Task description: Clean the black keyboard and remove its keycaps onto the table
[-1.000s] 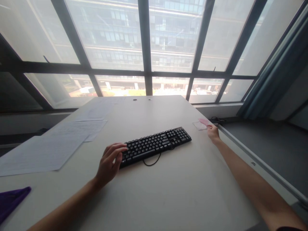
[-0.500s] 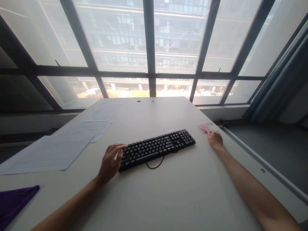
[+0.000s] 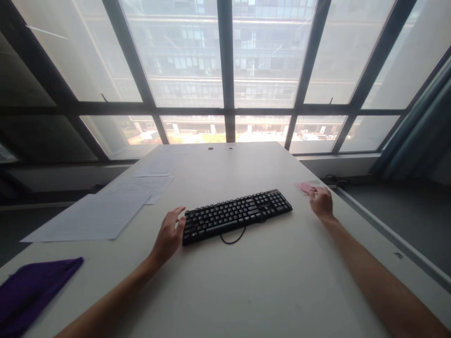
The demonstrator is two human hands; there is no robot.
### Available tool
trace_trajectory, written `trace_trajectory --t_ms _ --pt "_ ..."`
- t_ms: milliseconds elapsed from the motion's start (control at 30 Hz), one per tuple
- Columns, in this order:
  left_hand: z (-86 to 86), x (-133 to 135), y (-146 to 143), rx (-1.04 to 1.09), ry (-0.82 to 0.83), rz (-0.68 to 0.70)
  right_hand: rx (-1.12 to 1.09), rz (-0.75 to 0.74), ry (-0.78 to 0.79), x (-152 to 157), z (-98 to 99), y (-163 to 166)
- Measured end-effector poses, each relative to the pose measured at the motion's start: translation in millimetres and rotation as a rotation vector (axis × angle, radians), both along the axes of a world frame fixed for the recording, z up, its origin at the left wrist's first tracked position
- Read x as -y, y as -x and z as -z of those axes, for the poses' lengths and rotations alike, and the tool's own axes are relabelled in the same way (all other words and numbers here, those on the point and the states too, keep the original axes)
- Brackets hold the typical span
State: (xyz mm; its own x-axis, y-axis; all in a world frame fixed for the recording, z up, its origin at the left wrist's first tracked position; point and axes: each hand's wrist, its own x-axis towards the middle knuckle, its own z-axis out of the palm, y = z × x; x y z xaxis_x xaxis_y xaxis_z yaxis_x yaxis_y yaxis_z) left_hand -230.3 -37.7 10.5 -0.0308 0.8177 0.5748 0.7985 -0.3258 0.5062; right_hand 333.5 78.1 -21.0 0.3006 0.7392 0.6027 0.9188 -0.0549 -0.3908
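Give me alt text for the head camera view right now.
A person's left hand is at the left end of a black keyboard on a white table, while the right hand is at a pink item near the table's right edge. Papers and a purple item lie to the left; large windows stand beyond.

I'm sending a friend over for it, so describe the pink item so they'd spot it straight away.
Find the white table before the big window. Near its right edge, past the right end of the keyboard, the right hand touches a small, rounded pink item. Its colour sets it apart from the black keyboard, the white papers and the purple fabric.
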Motion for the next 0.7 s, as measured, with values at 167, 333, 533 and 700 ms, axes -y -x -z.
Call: trace_trajectory --t_ms 167,333,533,700 --pt "15.6 24 -2 0.147 0.188 -0.035 -0.271 -0.299 0.034 12 2.3 63" --pt "13.2 24 -3 0.216 0.306 0.021 -0.347 -0.345 0.204 28 4.4 101" --pt "8.4 16 0 0.287 0.359 0.043 -0.447 -0.267 0.179 36 4.9 91" --pt "9.7 17 0 0.324 0.360 0.065 -0.464 -0.236 0.193 37 3.3 93"
